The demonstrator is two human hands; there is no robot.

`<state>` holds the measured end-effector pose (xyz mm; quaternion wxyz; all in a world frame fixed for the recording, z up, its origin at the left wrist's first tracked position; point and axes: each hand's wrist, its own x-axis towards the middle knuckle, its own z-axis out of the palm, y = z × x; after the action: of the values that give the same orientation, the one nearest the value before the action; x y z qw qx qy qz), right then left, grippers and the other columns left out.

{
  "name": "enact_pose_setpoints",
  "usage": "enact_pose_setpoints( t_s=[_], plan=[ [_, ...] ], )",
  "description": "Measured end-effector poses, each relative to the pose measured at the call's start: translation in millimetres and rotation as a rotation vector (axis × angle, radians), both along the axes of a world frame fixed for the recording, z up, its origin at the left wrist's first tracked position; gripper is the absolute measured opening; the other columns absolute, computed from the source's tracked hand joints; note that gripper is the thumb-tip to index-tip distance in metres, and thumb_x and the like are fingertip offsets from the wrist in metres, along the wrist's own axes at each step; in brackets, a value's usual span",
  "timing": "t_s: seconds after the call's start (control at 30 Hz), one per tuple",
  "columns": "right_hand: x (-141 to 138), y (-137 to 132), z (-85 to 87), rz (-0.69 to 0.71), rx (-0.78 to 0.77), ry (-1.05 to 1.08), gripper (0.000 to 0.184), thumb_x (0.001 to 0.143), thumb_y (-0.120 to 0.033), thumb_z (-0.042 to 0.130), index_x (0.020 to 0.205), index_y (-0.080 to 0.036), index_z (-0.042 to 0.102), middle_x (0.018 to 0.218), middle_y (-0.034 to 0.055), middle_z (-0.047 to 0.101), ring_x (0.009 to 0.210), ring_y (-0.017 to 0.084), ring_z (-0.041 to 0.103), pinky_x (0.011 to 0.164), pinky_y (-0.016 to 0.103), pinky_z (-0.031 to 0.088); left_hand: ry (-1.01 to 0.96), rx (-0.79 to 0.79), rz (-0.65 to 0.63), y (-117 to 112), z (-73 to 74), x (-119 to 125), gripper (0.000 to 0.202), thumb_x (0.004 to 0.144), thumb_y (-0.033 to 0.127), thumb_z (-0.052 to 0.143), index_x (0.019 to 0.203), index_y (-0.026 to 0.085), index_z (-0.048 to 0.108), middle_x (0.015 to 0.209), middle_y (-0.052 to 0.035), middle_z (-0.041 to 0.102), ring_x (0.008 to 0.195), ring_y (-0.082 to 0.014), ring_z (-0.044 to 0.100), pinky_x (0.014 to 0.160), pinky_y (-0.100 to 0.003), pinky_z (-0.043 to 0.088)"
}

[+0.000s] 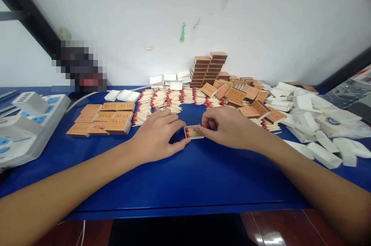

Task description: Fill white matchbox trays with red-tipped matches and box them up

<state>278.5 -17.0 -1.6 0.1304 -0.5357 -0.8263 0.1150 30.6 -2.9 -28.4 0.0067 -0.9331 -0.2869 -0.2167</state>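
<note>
A small white matchbox tray [194, 136] lies on the blue table between my hands, filled with red-tipped matches [191, 131]. My left hand [162, 132] grips the tray's left end between thumb and fingers. At the tray's right end is my right hand [228, 126], its thumb on the matches and its fingers curled; a red match head shows near its fingertips. Loose matches lie in several heaps [145, 103] just beyond my hands. Orange matchbox sleeves [249, 95] are piled behind my right hand.
To the left, orange matchboxes [100, 116] lie in rows, near a white power strip [43, 134]. Brown-sided matchboxes [199, 70] stand stacked against the wall, with white trays [156, 80] beside them. More white trays [304, 111] are heaped at right by a plastic packet [342, 120].
</note>
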Motion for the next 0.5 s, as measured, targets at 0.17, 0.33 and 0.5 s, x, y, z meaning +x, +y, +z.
enact_pose_setpoints(
  t_s=[0.17, 0.33, 0.5],
  plan=[
    [-1, 0, -2.2, 0.002, -0.043, 0.044, 0.022, 0.092, -0.033, 0.064, 0.072, -0.023, 0.064, 0.068, 0.0009, 0.068, 0.062, 0.016, 0.056, 0.060, 0.032, 0.036, -0.005, 0.011, -0.002, 0, 0.1, -1, 0.028, 0.101, 0.042, 0.068, 0.110, 0.017, 0.077, 0.089, -0.0059, 0.073, 0.088, -0.0242, 0.064, 0.085, -0.040, 0.050],
    [23, 15, 8.7, -0.082, 0.032, -0.005, 0.026, 0.096, -0.040, 0.061, 0.076, -0.023, 0.064, 0.070, 0.0029, 0.069, 0.062, 0.018, 0.057, 0.060, 0.033, 0.036, -0.016, 0.010, -0.008, 0, -0.1, -1, 0.029, 0.102, 0.043, 0.067, 0.110, 0.017, 0.077, 0.087, -0.0058, 0.072, 0.088, -0.0238, 0.063, 0.085, -0.040, 0.051],
    [49, 33, 9.2, -0.100, 0.067, -0.176, 0.024, 0.096, -0.037, 0.063, 0.077, -0.022, 0.064, 0.075, 0.0053, 0.070, 0.067, 0.020, 0.059, 0.062, 0.033, 0.035, -0.021, 0.020, -0.006, 0, -0.9, -1, 0.029, 0.102, 0.043, 0.067, 0.110, 0.018, 0.077, 0.087, -0.0057, 0.071, 0.088, -0.0235, 0.063, 0.084, -0.039, 0.051]
  ],
)
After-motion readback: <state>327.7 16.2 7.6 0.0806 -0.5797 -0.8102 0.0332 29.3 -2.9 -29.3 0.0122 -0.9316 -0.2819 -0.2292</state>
